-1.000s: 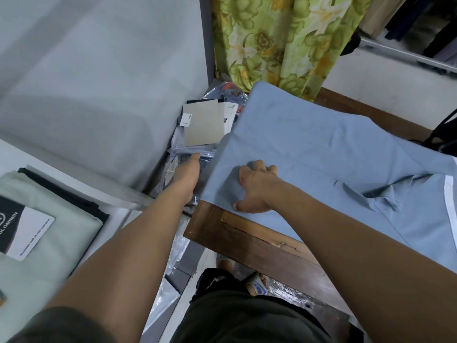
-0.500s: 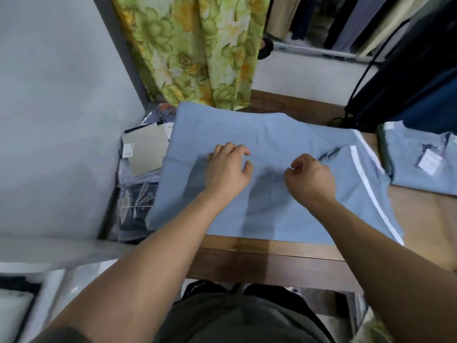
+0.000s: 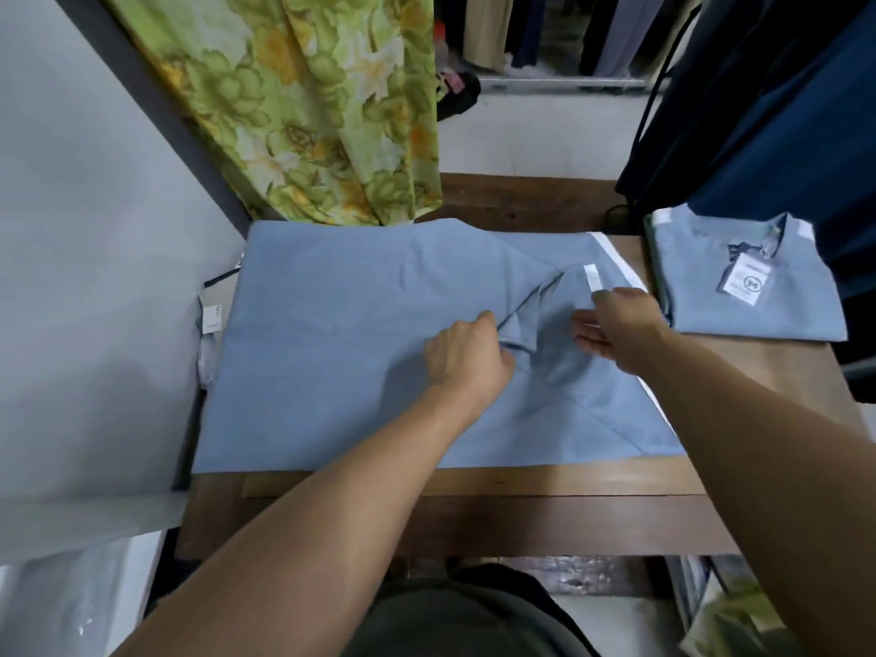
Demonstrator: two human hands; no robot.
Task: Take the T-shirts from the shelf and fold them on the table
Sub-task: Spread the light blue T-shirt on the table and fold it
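A light blue T-shirt [image 3: 341, 343] with white trim lies spread across the wooden table [image 3: 474, 486]. Its sleeve is folded in over the body near the middle right. My left hand [image 3: 467, 355] pinches the lower edge of that sleeve fold. My right hand [image 3: 616, 327] lies just right of the fold with fingers extended flat on the cloth. A second light blue T-shirt [image 3: 749, 282] sits folded at the table's right end, with a tag on its chest.
A green floral curtain [image 3: 308, 111] hangs behind the table. Dark garments [image 3: 768, 111] hang at the back right. A grey wall panel [image 3: 85, 277] borders the left, with packaged items [image 3: 211, 320] wedged beside the shirt. Plastic-wrapped goods lie below.
Both hands have shifted right along the shirt, from its left corner to the sleeve. My left hand now pinches the sleeve fold and my right hand has flattened. The view turned right.
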